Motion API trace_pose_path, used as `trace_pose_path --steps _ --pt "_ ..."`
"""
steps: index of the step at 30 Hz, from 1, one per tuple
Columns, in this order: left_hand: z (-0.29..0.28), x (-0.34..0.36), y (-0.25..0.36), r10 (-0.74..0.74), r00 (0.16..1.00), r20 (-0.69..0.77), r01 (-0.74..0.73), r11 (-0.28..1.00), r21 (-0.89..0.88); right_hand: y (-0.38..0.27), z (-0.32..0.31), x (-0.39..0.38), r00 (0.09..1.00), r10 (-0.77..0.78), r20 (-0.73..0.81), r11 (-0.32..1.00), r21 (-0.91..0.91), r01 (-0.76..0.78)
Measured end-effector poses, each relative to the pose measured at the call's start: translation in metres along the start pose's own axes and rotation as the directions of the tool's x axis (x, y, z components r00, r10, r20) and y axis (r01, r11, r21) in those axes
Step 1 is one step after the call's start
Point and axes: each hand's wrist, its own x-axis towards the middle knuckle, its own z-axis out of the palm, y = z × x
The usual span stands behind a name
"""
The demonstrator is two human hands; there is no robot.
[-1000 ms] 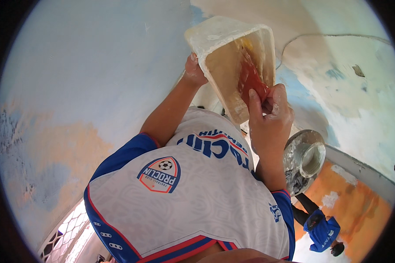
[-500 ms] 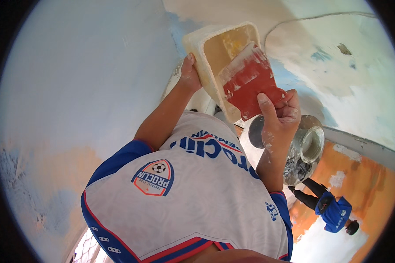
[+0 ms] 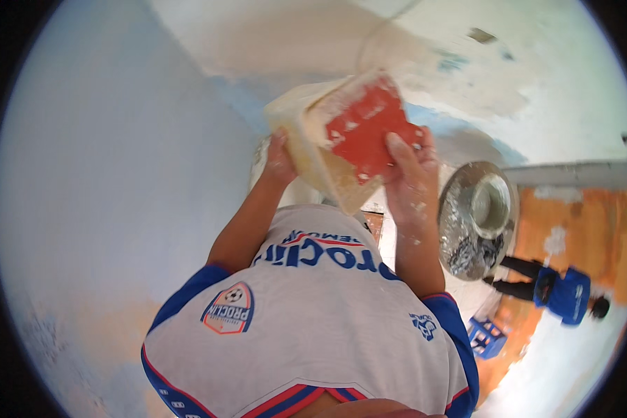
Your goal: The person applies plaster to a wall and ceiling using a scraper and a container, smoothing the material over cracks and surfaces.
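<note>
My left hand (image 3: 279,161) grips the side of a cream rectangular tub (image 3: 303,150), its open mouth tilted to the right. In my right hand (image 3: 412,171) is a red putty spreader (image 3: 369,129), thumb on its near face and fingers behind. White filler smears the blade, mostly along its far edge. The blade lies across the tub's mouth and hides most of the inside. Flecks of filler also stick to my right hand and wrist. Both the tub and the spreader are somewhat blurred.
A pale blue-grey wall (image 3: 118,174) fills the left, and a patchy wall (image 3: 453,90) stands ahead. To the right is a round, putty-smeared container (image 3: 460,202). Beyond it a person in a blue top (image 3: 564,296) stands near an orange wall (image 3: 536,209), with a blue crate (image 3: 486,338) nearby.
My hands have shifted slightly left and lower in view, and the spreader now covers more of the tub's mouth. My view has turned, bringing the blue crate into sight.
</note>
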Motion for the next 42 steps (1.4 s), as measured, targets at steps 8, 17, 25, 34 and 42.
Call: trace_pose_path --steps 8,17,25,34,42 --pt "0.053 0.053 -0.028 0.065 0.998 -0.022 -0.062 0.993 0.099 -0.047 -0.051 0.038 0.958 0.227 0.175 0.974 -0.046 -0.223" --pt "0.090 0.109 -0.069 0.030 0.997 -0.074 -0.022 0.994 0.107 -0.087 -0.122 0.081 0.999 0.006 -0.046 0.986 0.167 0.002" --pt "0.097 0.129 -0.103 -0.072 0.976 -0.203 0.082 0.996 0.043 -0.095 -0.156 0.127 0.998 -0.048 -0.052 0.977 0.203 0.057" --pt "0.066 0.155 -0.066 -0.048 0.994 -0.098 0.060 0.991 0.117 -0.096 -0.144 0.156 0.982 -0.165 -0.089 0.983 0.068 0.171" --pt "0.064 0.153 -0.003 0.080 0.978 -0.191 -0.049 0.985 0.163 -0.056 -0.148 0.184 0.887 -0.424 -0.182 0.897 0.055 0.439"
